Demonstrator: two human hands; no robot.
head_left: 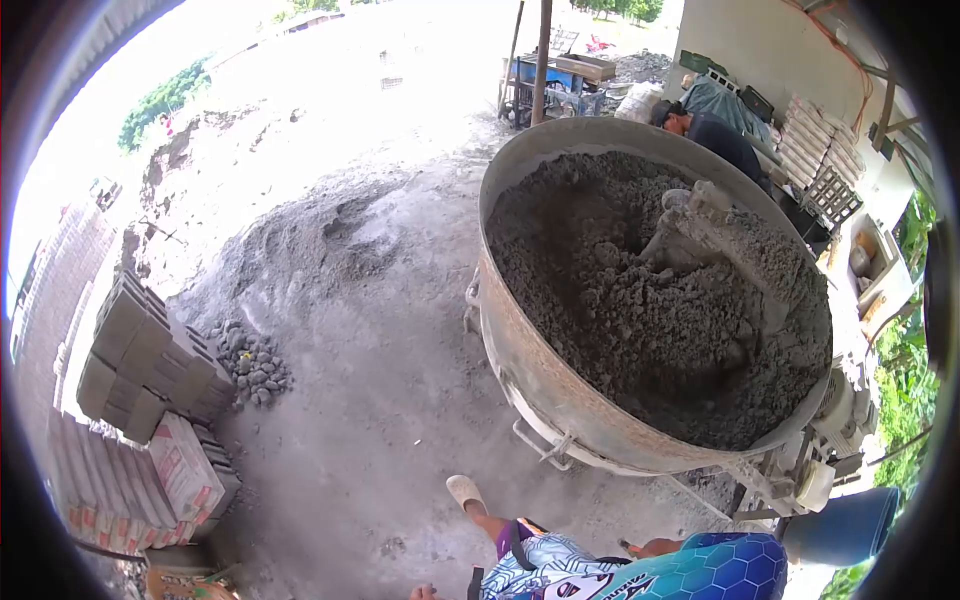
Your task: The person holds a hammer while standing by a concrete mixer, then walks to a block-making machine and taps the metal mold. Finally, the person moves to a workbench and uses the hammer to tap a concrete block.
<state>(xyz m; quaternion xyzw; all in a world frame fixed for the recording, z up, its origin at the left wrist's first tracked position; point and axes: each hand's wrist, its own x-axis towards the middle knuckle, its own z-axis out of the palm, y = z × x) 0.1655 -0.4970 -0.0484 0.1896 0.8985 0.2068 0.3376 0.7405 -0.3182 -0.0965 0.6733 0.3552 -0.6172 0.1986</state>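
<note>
At the bottom edge, a small part of my left hand (425, 593) shows beside my patterned shorts (540, 562). Its fingers are mostly cut off, and nothing can be seen in it. A bit of skin that looks like my right hand (645, 548) shows against my blue hexagon-print shirt (715, 568). Its fingers are too hidden to judge. Closest to it stands a large round mixer drum (545, 375) with a rusty, dusty wall. Inside lies dark grey, crumbly mortar mix (640, 330), with a caked mixing arm (735, 250) partly buried in it.
Grey concrete blocks (140, 355) and stacked bags (110, 480) stand at left, near a pile of stones (258, 365). A sand heap (310, 240) lies beyond. Behind the drum, a person (725, 135) bends forward. A blue barrel (845, 525) sits at lower right.
</note>
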